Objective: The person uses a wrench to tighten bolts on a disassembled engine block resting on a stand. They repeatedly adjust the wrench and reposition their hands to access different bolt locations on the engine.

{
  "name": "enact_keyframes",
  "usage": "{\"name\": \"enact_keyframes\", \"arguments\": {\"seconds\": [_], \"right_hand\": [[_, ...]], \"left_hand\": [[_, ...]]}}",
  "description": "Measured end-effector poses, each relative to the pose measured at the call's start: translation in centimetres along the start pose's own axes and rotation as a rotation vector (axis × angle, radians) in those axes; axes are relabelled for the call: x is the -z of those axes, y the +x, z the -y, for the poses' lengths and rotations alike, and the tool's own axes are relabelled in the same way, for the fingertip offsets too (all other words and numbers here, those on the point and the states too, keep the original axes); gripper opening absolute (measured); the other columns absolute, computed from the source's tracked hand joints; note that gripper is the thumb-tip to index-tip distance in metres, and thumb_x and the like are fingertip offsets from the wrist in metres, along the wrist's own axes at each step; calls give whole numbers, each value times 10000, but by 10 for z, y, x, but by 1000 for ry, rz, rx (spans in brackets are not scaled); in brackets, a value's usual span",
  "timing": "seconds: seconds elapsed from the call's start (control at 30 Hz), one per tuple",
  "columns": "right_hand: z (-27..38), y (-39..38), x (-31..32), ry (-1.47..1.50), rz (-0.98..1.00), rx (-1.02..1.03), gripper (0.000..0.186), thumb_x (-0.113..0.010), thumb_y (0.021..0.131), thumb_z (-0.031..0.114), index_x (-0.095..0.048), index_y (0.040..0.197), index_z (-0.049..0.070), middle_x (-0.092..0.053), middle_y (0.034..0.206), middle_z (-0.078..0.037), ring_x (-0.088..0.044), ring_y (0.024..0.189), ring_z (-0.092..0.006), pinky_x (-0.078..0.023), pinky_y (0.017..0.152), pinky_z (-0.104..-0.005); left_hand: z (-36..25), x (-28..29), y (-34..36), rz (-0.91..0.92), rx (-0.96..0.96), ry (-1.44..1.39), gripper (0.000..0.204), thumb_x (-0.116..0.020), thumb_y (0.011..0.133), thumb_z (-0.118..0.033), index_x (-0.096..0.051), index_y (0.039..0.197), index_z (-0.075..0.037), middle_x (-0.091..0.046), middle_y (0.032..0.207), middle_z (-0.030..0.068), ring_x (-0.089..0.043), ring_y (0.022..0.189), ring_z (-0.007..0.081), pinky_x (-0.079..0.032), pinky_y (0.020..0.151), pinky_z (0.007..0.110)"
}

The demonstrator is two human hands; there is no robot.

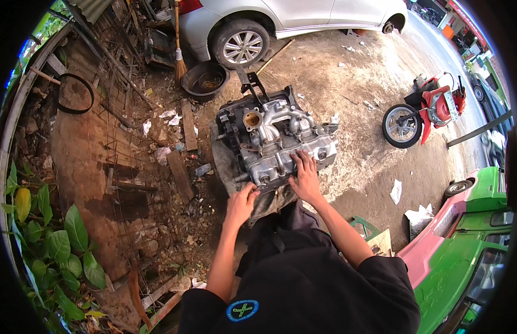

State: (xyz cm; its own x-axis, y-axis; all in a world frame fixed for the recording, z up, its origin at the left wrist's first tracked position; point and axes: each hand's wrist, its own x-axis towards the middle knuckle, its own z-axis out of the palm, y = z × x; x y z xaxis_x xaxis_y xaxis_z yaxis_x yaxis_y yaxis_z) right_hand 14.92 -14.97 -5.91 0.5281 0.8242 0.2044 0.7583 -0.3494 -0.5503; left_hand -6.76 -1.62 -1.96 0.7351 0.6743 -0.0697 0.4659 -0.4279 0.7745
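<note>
A car engine (230, 125) rests on a dark, cloth-covered support in front of me. A silver metal valve cover (283, 163) runs along its near side, and a branched intake manifold (286, 114) lies behind it. My right hand (307, 181) lies on the near edge of the cover, fingers stretched out and holding nothing. At the cover's near left corner is my left hand (242, 205), its fingers bent together toward the thumb. What they pinch, if anything, is too small to see. The undersides of both hands are hidden.
Beyond the engine stand a black basin (205, 80), a broom (179, 69) and a silver car (303, 14). A red motorcycle (437, 108) is parked at right, a green and pink vehicle (459, 250) at lower right. Wood planks (181, 175) and litter lie at left.
</note>
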Motion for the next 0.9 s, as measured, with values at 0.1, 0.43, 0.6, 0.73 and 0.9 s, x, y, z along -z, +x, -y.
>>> {"name": "enact_keyframes", "arguments": {"seconds": [0.1,0.43,0.6,0.73,0.9], "right_hand": [[-1,2,-1,-2,1,7,769,-704,788,165,-403,1492,100,-384,1538,-155,-270,1510,-360,-181,1245,-566],[-1,0,3,12,15,6,777,-700,808,172,-393,1521,138,-372,1554,-156,-245,1529,-344,-192,1243,-568],[-1,1,4,22,14,7,775,-697,811,168,-391,1522,135,-372,1557,-152,-248,1526,-345,-193,1245,-568],[0,1,4,14,26,7,787,-701,807,167,-378,1524,135,-371,1559,-146,-248,1524,-344,-189,1248,-568],[-1,2,5,5,36,4,791,-705,805,169,-374,1522,132,-371,1559,-147,-251,1522,-347,-188,1246,-569]], "left_hand": [[-17,33,22,84,-60,287,213,-705,938,-281,-747,991,-79,-684,747,186,-676,729,393,-514,675,458],[-39,46,62,266,-298,618,187,-700,906,-259,-790,875,-97,-712,746,157,-719,753,351,-553,670,468],[-40,42,62,280,-320,653,180,-708,899,-246,-779,840,-91,-712,748,154,-722,752,341,-557,665,457],[-45,38,53,252,-330,695,174,-706,894,-216,-768,817,-73,-709,744,158,-728,755,337,-563,661,456],[-56,20,41,222,-260,782,135,-701,869,-164,-763,806,-62,-717,756,157,-736,763,333,-575,663,458]]}}
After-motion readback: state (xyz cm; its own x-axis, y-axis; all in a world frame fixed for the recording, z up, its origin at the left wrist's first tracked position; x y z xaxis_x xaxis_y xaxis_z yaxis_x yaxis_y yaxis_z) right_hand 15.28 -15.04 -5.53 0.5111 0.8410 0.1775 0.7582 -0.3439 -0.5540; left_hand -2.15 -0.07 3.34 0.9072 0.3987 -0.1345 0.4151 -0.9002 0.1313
